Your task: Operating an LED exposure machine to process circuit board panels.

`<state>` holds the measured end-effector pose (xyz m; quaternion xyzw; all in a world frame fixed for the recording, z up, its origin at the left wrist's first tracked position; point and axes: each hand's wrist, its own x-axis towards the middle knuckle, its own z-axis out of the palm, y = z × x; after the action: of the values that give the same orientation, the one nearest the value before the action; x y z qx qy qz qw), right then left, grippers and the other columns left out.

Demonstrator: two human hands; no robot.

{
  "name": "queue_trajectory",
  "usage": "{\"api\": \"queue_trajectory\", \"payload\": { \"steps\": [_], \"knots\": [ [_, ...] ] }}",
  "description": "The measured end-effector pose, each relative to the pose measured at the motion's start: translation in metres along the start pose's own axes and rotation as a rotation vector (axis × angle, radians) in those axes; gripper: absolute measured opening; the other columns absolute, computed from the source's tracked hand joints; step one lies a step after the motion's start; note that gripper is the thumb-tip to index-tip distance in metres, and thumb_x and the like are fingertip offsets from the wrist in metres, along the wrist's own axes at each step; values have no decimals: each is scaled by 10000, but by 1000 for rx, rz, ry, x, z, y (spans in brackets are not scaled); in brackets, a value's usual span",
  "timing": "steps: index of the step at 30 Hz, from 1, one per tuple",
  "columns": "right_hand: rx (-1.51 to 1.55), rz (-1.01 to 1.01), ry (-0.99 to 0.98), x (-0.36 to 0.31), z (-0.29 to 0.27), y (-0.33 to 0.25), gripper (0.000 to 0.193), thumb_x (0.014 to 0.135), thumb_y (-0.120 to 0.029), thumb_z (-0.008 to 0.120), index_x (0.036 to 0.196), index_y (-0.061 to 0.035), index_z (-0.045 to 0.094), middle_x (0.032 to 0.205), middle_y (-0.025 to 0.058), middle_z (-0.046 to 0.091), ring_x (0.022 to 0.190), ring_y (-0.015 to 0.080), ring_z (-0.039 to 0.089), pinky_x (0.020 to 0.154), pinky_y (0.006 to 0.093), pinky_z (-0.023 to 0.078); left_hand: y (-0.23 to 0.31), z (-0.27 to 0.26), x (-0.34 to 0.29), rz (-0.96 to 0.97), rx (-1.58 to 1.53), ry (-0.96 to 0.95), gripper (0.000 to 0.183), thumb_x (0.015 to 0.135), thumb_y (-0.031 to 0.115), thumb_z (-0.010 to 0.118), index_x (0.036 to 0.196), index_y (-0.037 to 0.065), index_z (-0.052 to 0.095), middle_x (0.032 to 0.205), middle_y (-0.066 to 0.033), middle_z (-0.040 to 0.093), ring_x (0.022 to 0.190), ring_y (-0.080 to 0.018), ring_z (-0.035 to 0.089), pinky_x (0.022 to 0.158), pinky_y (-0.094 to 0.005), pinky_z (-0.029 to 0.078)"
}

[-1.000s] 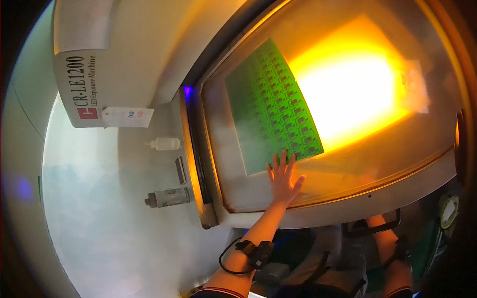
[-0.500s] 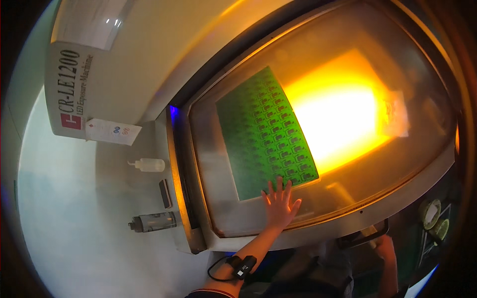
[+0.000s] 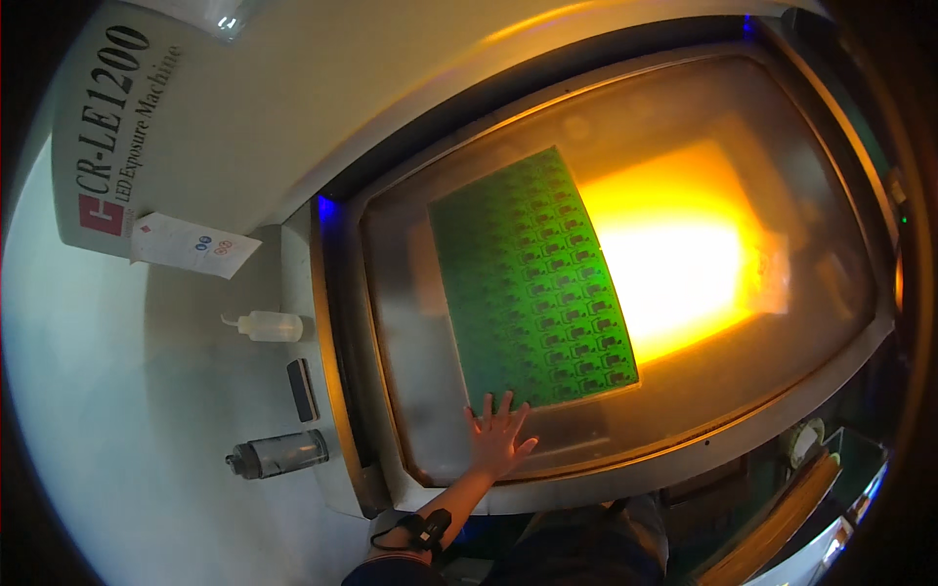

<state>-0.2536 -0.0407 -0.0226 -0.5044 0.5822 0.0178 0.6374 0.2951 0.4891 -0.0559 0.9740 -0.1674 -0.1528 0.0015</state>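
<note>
A green circuit board panel (image 3: 532, 283) with rows of dark patterns lies on the glass-like bed (image 3: 743, 391) of a large machine. My left hand (image 3: 500, 444) rests at the panel's near edge with the fingers spread. Its fingertips reach the panel's near left part, and nothing is gripped. A small black device is strapped to my left forearm. Right of the panel, a bright yellow-white light (image 3: 674, 283) glows from the bed. My right hand is out of sight.
A metal frame (image 3: 625, 479) borders the bed. To the left on a pale surface lie a clear squeeze bottle (image 3: 270, 326), a dark flat object (image 3: 303, 391) and a grey bottle (image 3: 278, 455). A paper sheet (image 3: 195, 244) hangs on the machine housing. At lower right are brown boards (image 3: 782, 523).
My left hand has slid left along the panel's near edge. My right hand, earlier beside a black handle at lower right, has left the view. The whole view has shifted and turned somewhat.
</note>
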Motion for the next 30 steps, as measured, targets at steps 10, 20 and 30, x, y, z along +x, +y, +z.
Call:
{"api": "queue_trajectory", "payload": {
  "steps": [10,20,30],
  "knots": [
    [-867,-700,14,23,170,-226,394,799,8,528,1182,38,616,1050,174,684,956,256,660,851,379,517,9,-9,-2,10,-53,49,710,919,670,463,1486,242,440,1607,-121,258,1491,-422,143,1112,-733,32],
    [-1308,-1416,-432,78,273,-358,365,736,0,618,1083,-87,691,1165,132,698,1136,409,630,978,492,505,44,-22,5,-195,-221,187,752,909,655,523,1520,239,385,1608,-110,281,1482,-403,213,1140,-681,138],
    [-1382,-1689,-750,66,383,-286,344,871,-170,591,1205,-183,674,1287,55,662,1189,337,624,992,477,504,101,-61,-113,-44,-84,-185,708,857,300,689,1495,161,415,1518,-113,449,1306,-436,487,1125,-518,355]
  ]
}}
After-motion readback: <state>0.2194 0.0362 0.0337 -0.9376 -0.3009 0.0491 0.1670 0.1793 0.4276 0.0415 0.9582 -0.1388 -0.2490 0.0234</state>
